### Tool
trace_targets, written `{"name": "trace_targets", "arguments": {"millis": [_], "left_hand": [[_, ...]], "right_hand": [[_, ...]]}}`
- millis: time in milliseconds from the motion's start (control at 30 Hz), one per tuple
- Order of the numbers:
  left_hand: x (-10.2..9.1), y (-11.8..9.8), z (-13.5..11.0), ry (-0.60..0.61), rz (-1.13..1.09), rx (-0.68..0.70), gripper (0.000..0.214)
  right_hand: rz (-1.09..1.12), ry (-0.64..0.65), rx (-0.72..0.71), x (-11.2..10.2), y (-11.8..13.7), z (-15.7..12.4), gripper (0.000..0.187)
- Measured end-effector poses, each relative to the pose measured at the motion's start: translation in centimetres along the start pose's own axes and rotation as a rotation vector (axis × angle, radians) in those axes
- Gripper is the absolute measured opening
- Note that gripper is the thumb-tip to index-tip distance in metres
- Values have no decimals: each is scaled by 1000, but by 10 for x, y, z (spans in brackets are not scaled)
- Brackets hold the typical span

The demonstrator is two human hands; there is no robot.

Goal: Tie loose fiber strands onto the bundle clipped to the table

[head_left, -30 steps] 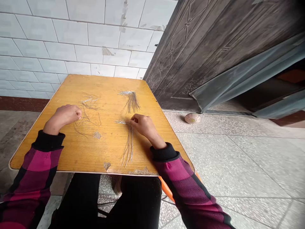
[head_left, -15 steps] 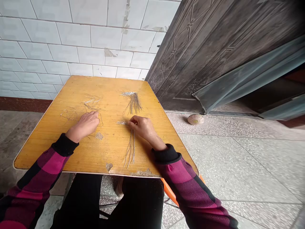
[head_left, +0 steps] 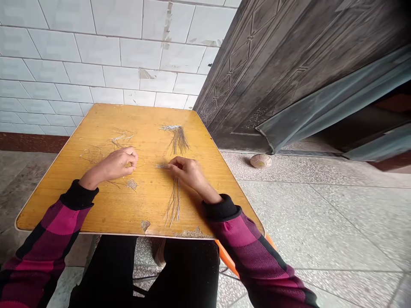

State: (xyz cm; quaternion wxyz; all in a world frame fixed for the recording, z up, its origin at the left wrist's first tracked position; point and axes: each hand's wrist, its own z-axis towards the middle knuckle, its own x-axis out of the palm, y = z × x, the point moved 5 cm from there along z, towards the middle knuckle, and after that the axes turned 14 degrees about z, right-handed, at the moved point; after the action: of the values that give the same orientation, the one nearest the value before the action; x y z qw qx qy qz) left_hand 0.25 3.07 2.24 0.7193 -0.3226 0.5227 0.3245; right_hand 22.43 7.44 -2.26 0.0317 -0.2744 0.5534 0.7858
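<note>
The near wire bundle is lying on the table, its tails pointing toward the near edge. The right hand is pinching its bend. The left hand is curling above loose wires; its grip cannot be determined. Beyond, a second wire bundle is resting.

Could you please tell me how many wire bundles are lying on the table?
2: the far bundle, beyond the right hand, and the near bundle, partly covered by it. I excluded the loose wires around the left hand; hands may hide more.
</note>
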Motion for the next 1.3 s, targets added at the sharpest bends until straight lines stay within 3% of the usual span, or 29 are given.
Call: {"name": "trace_targets", "arguments": {"millis": [167,267,367,433,567,633,733,800,900,1033,1133,1200,1300], "left_hand": [[6,-30,3,-91,-31,69,18],[12,-48,3,-134,29,106,20],[9,-54,2,-140,-70,116,17],[-1,-47,2,-167,-241,40,11],[-14,-11,-1,-265,-574,-306,14],[-3,-3,0,-154,-734,-391,20],[27,-14,2,213,-946,-383,28],[43,-27,2,396,-1038,-334,31],[53,-42,3,502,-1133,-289,29],[59,-48,2,560,-1218,-363,27],[59,-47,4,453,-1329,-394,27],[57,-42,6,306,-1403,-440,25],[54,-36,6,141,-1477,-508,23]], "right_hand": [[638,227,191,36,15,-12,34],[805,233,228,47,19,-16,31],[925,200,270,48,15,-16,29],[991,192,310,45,13,-15,29],[1053,259,373,43,14,-16,30],[1020,325,378,45,17,-19,30],[910,423,360,49,22,-24,29],[825,477,332,50,25,-26,29],[702,547,283,49,28,-28,30],[578,589,209,47,29,-27,32],[509,510,93,39,32,-23,31],[388,304,-48,24,37,-20,29],[-9,-85,-285,-1,52,-23,25]]}}
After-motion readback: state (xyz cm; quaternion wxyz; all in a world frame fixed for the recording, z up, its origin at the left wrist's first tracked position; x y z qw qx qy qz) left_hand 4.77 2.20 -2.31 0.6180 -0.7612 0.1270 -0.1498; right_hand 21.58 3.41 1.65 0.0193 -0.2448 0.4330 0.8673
